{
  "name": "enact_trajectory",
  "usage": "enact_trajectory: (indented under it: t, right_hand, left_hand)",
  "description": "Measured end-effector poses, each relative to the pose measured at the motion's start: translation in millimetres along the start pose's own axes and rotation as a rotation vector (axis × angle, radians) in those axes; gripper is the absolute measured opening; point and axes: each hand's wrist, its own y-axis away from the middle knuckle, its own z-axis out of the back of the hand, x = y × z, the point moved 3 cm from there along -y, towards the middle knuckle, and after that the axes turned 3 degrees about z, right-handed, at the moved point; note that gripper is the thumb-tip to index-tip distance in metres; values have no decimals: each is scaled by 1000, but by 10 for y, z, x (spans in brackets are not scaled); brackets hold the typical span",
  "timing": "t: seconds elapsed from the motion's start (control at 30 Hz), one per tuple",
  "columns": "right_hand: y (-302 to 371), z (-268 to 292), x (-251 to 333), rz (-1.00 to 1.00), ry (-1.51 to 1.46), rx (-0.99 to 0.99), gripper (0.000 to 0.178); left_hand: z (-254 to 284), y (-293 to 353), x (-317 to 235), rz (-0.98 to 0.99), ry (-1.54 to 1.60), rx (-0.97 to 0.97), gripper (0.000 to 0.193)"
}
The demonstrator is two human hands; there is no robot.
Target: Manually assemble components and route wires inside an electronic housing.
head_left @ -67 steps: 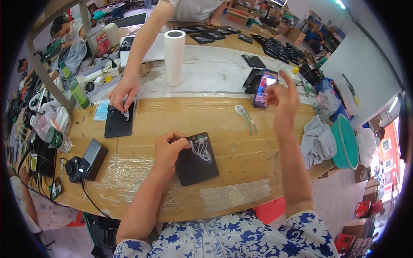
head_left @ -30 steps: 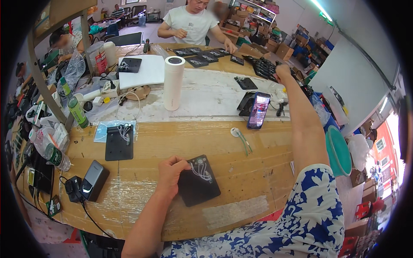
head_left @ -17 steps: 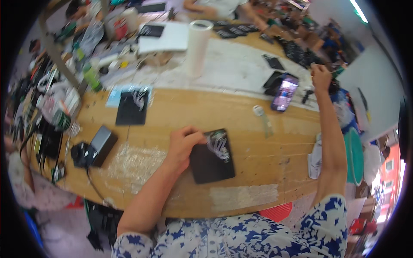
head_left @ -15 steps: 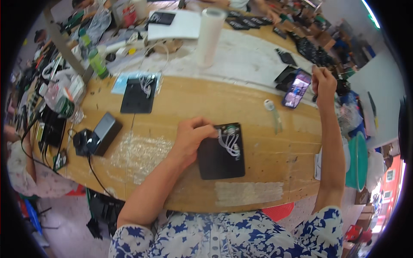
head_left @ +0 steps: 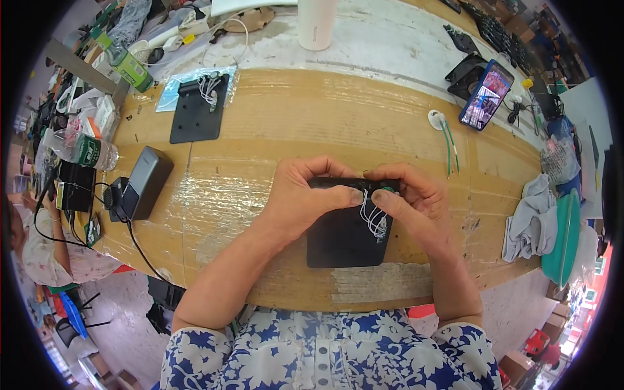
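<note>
A flat black panel (head_left: 344, 240) with rounded corners lies on the cardboard-covered table in front of me. White wires (head_left: 374, 218) loop from a small circuit part along its far edge. My left hand (head_left: 309, 195) grips the far left edge, thumb on top and fingers curled behind. At the far right corner my right hand (head_left: 413, 195) is closed, thumb and forefinger beside the wires and a bit of green. Whether the right fingertips pinch a wire or the panel's edge is hard to make out.
A similar black panel (head_left: 200, 110) with wires lies on a blue packet at the far left. A grey box-shaped device (head_left: 151, 182) with a cable stands left. A phone (head_left: 486, 95) leans at the right, near a white disc with green wires (head_left: 437, 119). Far off stands a white roll (head_left: 317, 25).
My right hand has come from beside the phone down to the panel's far right corner. The left hand stays on the panel. The view has shifted, and the phone appears farther right.
</note>
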Motion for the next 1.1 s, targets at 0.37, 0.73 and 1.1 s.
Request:
enact_trajectory:
  t: [0.37, 0.73, 1.1]
  right_hand:
    - [-40, 61, -71, -17, -228, -60, 18]
    - [-82, 90, -215, -259, -297, -33, 20]
    - [20, 14, -20, 194, 266, -6, 21]
  left_hand:
    - [-79, 27, 9, 58, 106, -22, 27]
    - [-59, 32, 25, 225, 89, -115, 21]
    - [-33, 44, 5, 65, 9, -99, 18]
